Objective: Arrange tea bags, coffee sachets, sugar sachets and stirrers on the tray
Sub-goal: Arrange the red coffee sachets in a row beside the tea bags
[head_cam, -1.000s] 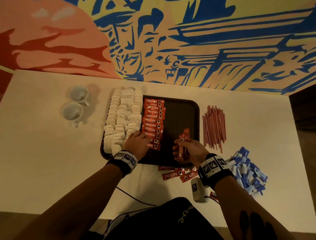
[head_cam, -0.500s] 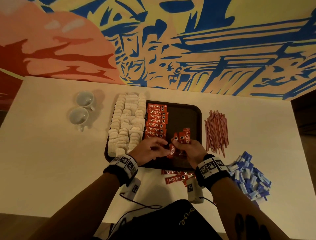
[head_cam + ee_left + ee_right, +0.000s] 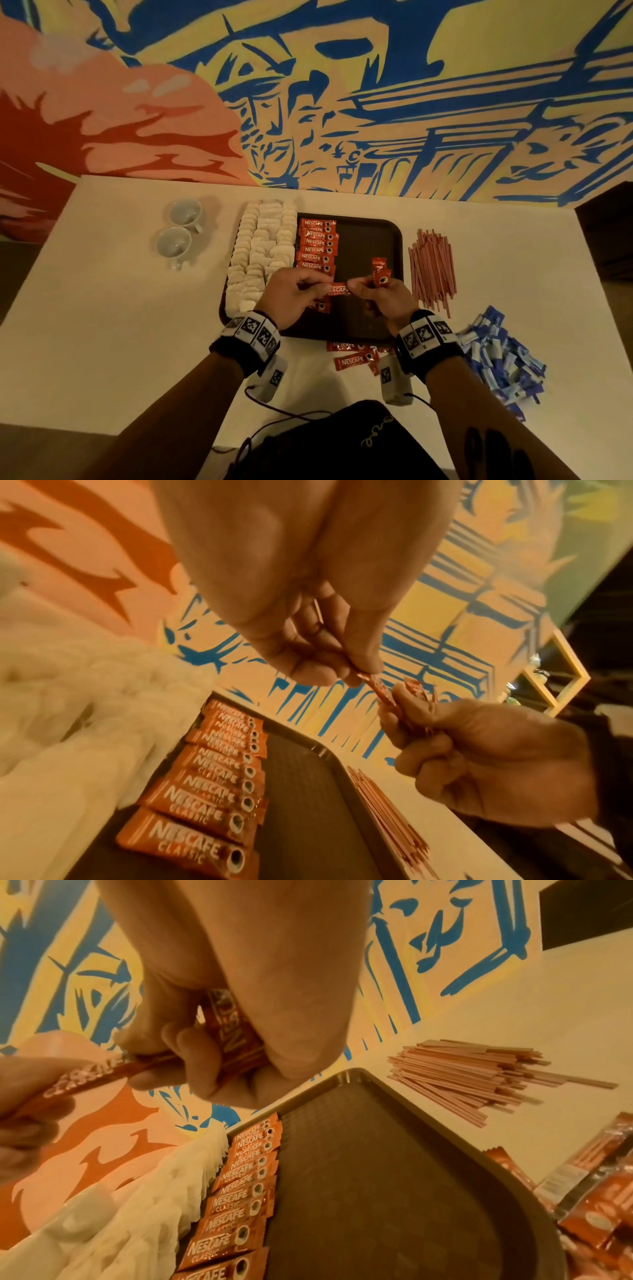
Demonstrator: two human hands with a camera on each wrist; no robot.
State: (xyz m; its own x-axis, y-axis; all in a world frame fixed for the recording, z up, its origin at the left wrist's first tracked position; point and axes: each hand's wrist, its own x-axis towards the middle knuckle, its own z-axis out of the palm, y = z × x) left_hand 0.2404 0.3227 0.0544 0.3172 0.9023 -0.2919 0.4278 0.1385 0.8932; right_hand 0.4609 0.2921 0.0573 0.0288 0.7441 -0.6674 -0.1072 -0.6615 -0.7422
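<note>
My left hand [image 3: 291, 296] pinched one end of a coffee sachet [image 3: 338, 290] above the tray [image 3: 363, 240], while my right hand [image 3: 383, 298] gripped its other end and curled around what looked like several more sachets [image 3: 380, 272]. Tea bags [image 3: 263, 246] and a row of sachets [image 3: 317, 245] lay on the tray; stirrers [image 3: 432, 267] and sugar sachets [image 3: 500, 359] sat on the table [image 3: 102, 325].

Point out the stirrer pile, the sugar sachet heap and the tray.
stirrer pile [image 3: 432, 267], head view, middle of the bundle.
sugar sachet heap [image 3: 500, 359], head view, centre of the heap.
tray [image 3: 359, 240], head view, bare floor.
</note>
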